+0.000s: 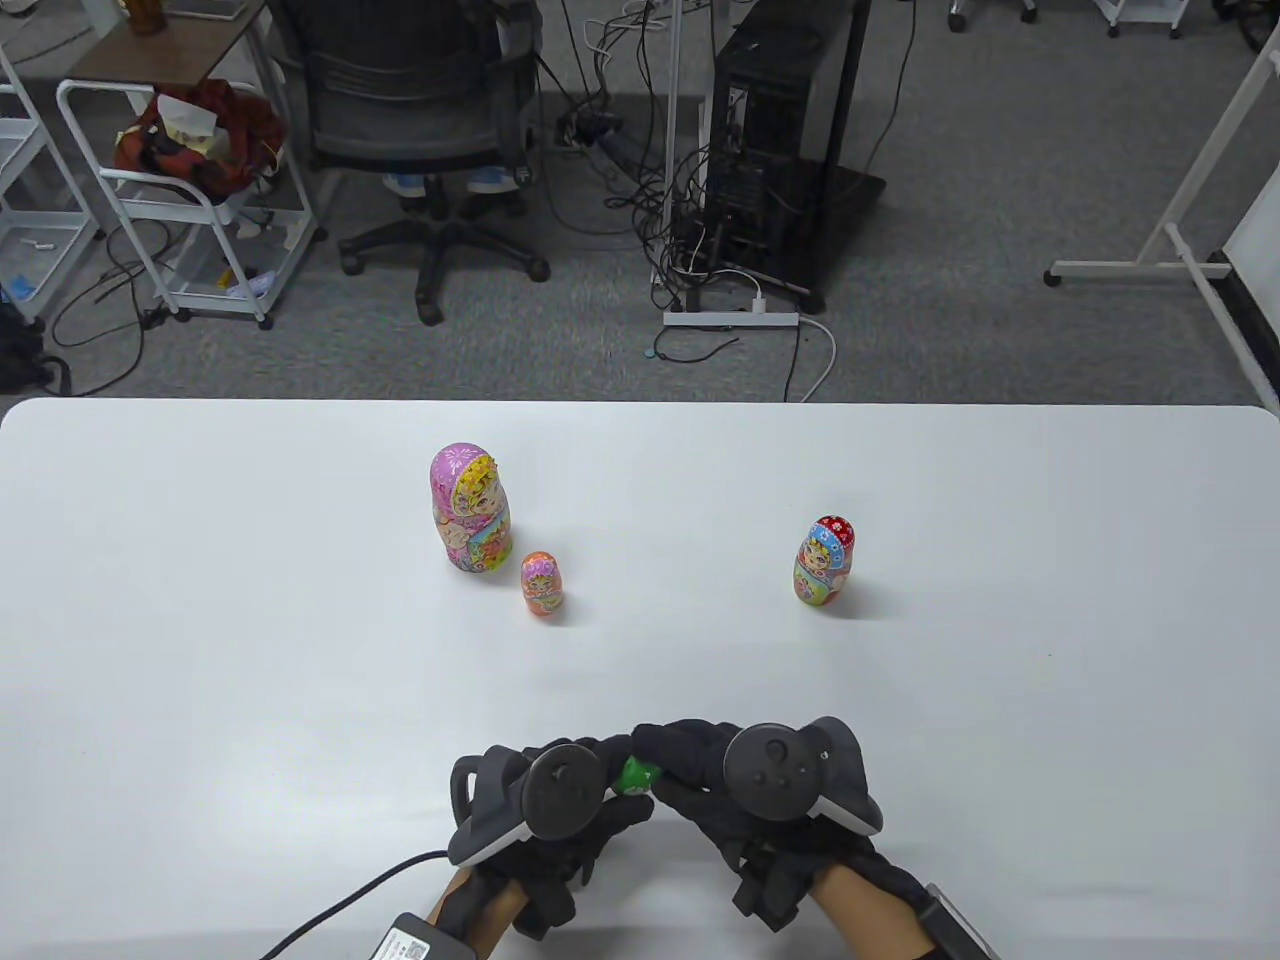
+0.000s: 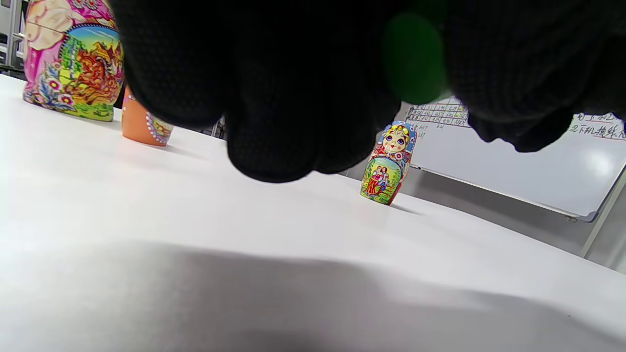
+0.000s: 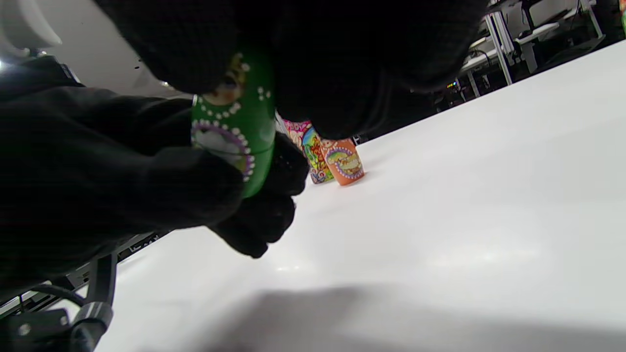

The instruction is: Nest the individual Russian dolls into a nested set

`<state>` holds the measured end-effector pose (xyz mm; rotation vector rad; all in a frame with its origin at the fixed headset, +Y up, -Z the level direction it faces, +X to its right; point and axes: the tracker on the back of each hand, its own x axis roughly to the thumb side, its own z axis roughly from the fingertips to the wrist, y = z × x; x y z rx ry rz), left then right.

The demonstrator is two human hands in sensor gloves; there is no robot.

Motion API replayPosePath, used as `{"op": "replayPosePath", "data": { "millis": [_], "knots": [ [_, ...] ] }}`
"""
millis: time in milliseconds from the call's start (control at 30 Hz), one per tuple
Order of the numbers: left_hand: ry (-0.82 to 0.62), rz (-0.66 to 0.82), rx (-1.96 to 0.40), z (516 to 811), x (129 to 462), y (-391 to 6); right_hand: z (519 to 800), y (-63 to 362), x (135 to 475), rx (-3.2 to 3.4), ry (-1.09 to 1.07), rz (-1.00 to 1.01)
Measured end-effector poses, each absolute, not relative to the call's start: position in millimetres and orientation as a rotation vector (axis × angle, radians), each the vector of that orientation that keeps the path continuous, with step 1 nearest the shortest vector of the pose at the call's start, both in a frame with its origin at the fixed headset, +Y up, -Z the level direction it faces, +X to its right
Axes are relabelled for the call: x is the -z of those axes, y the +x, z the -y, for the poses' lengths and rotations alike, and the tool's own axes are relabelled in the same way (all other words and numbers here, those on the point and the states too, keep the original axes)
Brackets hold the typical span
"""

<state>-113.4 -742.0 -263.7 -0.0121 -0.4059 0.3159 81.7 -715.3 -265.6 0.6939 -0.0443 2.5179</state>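
Both hands gripped the green doll [image 1: 636,774] near the table's [image 1: 200,650] front edge: left hand [image 1: 545,805] fingers clamped its base, right hand [image 1: 745,790] fingers its top. Twisting the halves squarely apart, without squeezing the seam, would probably open it cleanly; 3 dolls stood beyond.

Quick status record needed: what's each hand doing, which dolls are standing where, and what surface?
held item: green doll, gripped between both hands near the table's front edge
left hand: grip on the doll's lower part
right hand: grip on its upper part
green doll state: both halves appear joined
pink doll: largest, upright, left of centre
orange doll: small, upright, just right of and in front of the pink one
red-and-blue doll: upright, alone on the right
surface: white table
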Motion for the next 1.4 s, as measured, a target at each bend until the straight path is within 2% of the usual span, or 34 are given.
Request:
{"op": "replayPosePath", "data": {
  "millis": [167,400,533,633,800,867,1067,1400],
  "knots": [
    [0.007,0.427,-0.320,737,266,-116,708,76,260,-2.544,0.703,0.182],
    [-0.002,0.386,-0.354,743,266,-117,722,78,265,-2.453,0.637,0.051],
    [-0.026,0.350,-0.385,745,270,-122,720,91,274,-2.363,0.502,0.035],
    [0.018,0.357,-0.280,745,272,-127,713,111,282,-2.342,0.354,0.108],
    [0.010,0.281,-0.087,749,276,-138,707,164,297,-2.388,0.051,0.182],
    [-0.005,0.243,-0.068,751,278,-142,711,185,303,-2.519,-0.147,0.191],
    [-0.042,0.196,-0.059,757,281,-148,732,211,312,-2.780,-0.478,0.133],
    [-0.065,0.195,-0.075,758,282,-148,749,208,318,-2.934,-0.513,0.016]
  ]
}}
